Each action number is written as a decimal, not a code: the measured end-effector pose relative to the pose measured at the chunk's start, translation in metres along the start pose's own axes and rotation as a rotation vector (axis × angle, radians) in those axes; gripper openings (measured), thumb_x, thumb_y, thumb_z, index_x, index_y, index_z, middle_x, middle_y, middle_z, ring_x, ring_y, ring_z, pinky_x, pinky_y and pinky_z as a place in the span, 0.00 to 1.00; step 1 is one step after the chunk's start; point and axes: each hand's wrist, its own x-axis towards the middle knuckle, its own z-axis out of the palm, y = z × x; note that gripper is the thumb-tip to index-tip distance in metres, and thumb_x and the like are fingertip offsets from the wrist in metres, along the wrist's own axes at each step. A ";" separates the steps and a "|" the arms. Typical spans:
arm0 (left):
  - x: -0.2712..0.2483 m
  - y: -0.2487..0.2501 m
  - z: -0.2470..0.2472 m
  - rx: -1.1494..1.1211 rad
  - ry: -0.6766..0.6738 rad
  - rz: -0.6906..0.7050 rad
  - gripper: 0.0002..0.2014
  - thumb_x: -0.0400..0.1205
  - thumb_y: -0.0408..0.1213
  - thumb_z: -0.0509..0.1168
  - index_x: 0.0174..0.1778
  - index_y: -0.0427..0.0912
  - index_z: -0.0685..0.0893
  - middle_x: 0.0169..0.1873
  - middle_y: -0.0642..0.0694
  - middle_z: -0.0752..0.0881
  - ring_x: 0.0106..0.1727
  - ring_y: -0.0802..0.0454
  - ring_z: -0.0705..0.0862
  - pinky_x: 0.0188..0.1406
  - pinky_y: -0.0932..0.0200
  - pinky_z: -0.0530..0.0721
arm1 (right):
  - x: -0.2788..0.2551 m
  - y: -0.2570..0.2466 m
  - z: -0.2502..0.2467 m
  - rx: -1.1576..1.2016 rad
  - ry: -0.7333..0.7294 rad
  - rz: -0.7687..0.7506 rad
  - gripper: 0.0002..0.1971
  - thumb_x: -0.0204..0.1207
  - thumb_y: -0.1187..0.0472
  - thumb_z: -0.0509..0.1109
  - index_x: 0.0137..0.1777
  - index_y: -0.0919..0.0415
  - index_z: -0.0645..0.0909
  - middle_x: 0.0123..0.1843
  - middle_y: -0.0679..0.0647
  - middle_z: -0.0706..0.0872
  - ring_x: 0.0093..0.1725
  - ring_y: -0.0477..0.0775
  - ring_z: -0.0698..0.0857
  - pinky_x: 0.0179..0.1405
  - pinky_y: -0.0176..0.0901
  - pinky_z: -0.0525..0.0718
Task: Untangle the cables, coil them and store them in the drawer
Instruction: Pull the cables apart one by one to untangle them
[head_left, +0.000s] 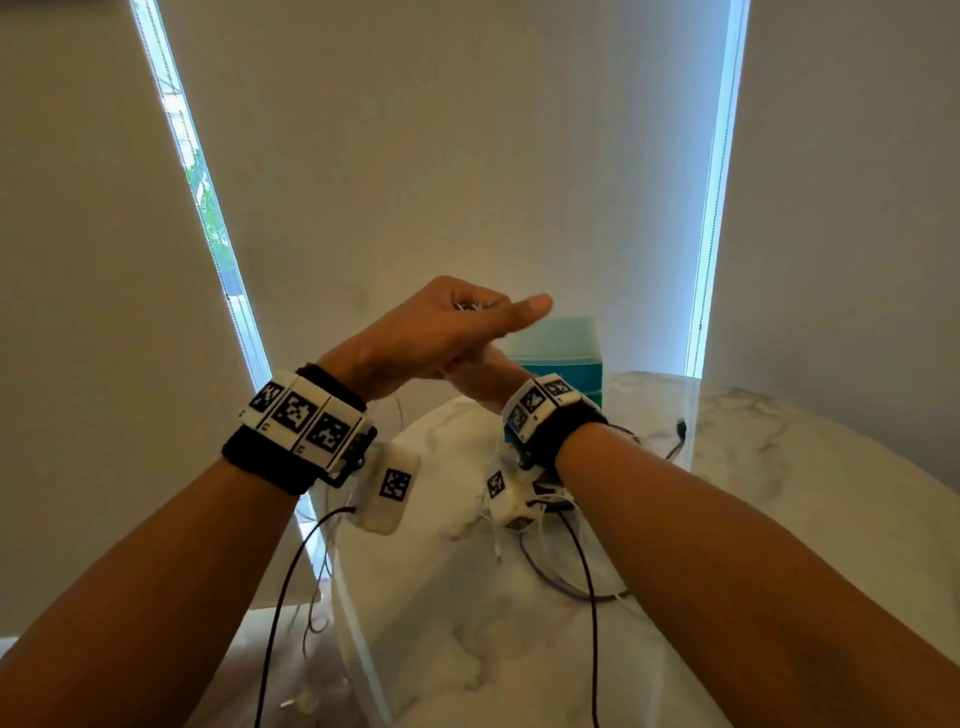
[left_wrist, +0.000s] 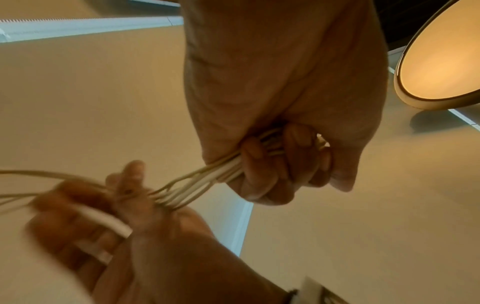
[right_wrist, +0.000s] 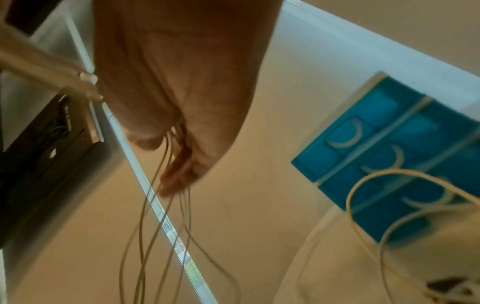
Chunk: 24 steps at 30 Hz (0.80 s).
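Both hands are raised above the table. In the left wrist view my left hand (left_wrist: 280, 164) is a fist round a bundle of thin white cable (left_wrist: 197, 181) loops. My right hand (left_wrist: 85, 216) sits just below it, blurred, pinching the strands where they leave the bundle, with a white plug (left_wrist: 103, 222) across its fingers. In the head view the left hand (head_left: 441, 332) covers most of the right hand (head_left: 485, 376), and only a bit of cable (head_left: 470, 306) shows. Loose strands (right_wrist: 155, 226) hang from the right hand (right_wrist: 182, 164). The blue drawer unit (head_left: 566, 364) stands behind the hands, its drawers (right_wrist: 389, 154) closed.
A white marble table (head_left: 519, 649) lies below the hands. A dark cable (head_left: 561, 582) lies tangled on it under my right wrist, and a black cable end (head_left: 680, 431) rests further back. Pale roller blinds hang behind. A round lamp (left_wrist: 441, 61) is overhead.
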 end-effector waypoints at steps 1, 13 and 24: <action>0.001 -0.005 -0.004 0.009 0.046 -0.008 0.29 0.87 0.62 0.69 0.31 0.41 0.78 0.26 0.44 0.72 0.25 0.52 0.68 0.28 0.66 0.72 | 0.007 0.011 0.003 0.044 -0.100 0.043 0.24 0.93 0.62 0.66 0.84 0.73 0.69 0.80 0.72 0.81 0.76 0.67 0.85 0.81 0.56 0.81; 0.006 -0.137 0.022 0.076 0.127 -0.309 0.30 0.82 0.67 0.72 0.33 0.42 0.79 0.29 0.42 0.73 0.32 0.48 0.69 0.41 0.52 0.69 | -0.064 0.099 -0.003 -0.901 -0.609 0.481 0.27 0.70 0.34 0.86 0.53 0.56 0.89 0.35 0.48 0.92 0.33 0.50 0.89 0.43 0.47 0.89; 0.050 -0.150 0.070 0.168 0.283 -0.230 0.32 0.81 0.69 0.73 0.26 0.46 0.75 0.22 0.51 0.73 0.26 0.53 0.69 0.33 0.55 0.68 | -0.087 0.131 -0.065 -0.655 0.034 0.452 0.15 0.87 0.48 0.74 0.55 0.62 0.86 0.41 0.55 0.94 0.34 0.53 0.93 0.45 0.47 0.93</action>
